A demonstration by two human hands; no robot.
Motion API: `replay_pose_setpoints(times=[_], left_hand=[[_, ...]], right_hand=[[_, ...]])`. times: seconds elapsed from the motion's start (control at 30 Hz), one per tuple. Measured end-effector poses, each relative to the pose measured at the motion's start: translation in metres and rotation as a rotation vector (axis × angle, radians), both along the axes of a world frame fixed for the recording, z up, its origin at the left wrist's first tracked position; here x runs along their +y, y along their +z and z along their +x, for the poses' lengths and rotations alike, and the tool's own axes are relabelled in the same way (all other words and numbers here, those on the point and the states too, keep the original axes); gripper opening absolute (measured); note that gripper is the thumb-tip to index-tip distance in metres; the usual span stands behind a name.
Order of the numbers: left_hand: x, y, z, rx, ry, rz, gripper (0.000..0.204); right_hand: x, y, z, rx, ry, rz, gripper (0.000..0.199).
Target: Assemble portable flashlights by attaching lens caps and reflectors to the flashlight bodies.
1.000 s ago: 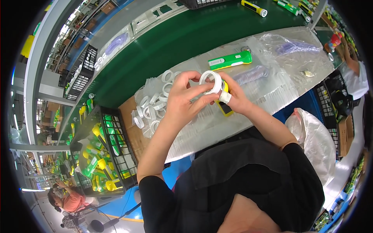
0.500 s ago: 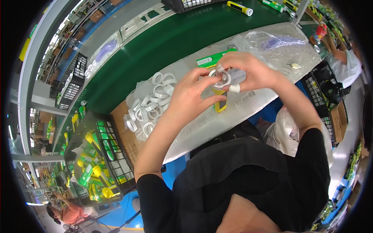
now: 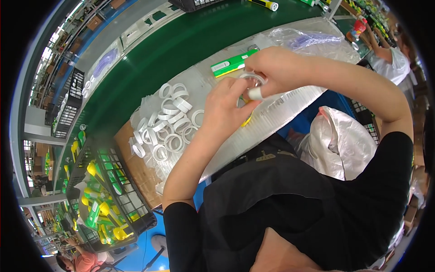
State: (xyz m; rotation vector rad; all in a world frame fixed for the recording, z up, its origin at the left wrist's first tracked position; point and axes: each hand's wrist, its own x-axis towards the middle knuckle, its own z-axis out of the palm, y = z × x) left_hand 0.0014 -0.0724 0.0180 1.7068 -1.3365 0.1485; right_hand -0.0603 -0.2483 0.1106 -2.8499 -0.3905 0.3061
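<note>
Above the worktop, my left hand [image 3: 222, 106] and my right hand [image 3: 277, 68] are closed together around a white ring [image 3: 252, 77] with something clear inside it. The ring sits tilted between the fingertips, partly covered by them. White tape wraps a digit of my right hand. Just beyond the hands lies a green and white flashlight [image 3: 229, 65]. Below the left fingers a yellow and dark piece [image 3: 247, 120] shows, mostly hidden. A loose pile of several white rings [image 3: 168, 107] is spread left of my left hand.
A black crate [image 3: 144, 212] of yellow and green flashlights [image 3: 108, 209] stands left, beside brown cardboard [image 3: 136, 168]. The green belt [image 3: 158, 59] runs behind the plastic-covered worktop [image 3: 235, 147]. Clear plastic film [image 3: 312, 40] lies far right; a white sack [image 3: 337, 143] is nearer. Two people are nearby.
My right hand has turned over the ring and its elbow has swung out and up. The ring is more tilted and more covered. The whole view has shifted slightly.
</note>
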Motion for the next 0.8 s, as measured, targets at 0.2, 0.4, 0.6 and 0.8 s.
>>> replay_pose_setpoints(times=[0.2, 0.4, 0.6, 0.8], left_hand=[[-0.003, -0.004, 0.002, 0.013, 0.023, -0.050, 0.035], [0.000, -0.004, 0.006, 0.031, 0.011, -0.051, 0.037], [0.003, -0.009, 0.009, 0.095, -0.105, -0.181, 0.065], [0.013, 0.005, 0.005, 0.517, -0.542, 0.068, 0.099]], right_hand=[[-0.022, -0.027, 0.004, -0.154, 0.042, 0.203, 0.048], [0.000, -0.008, -0.004, -0.167, -0.118, 0.001, 0.046], [-0.012, -0.015, -0.009, -0.318, 0.180, 0.278, 0.038], [-0.007, -0.008, -0.026, -0.491, 0.174, 0.468, 0.034]])
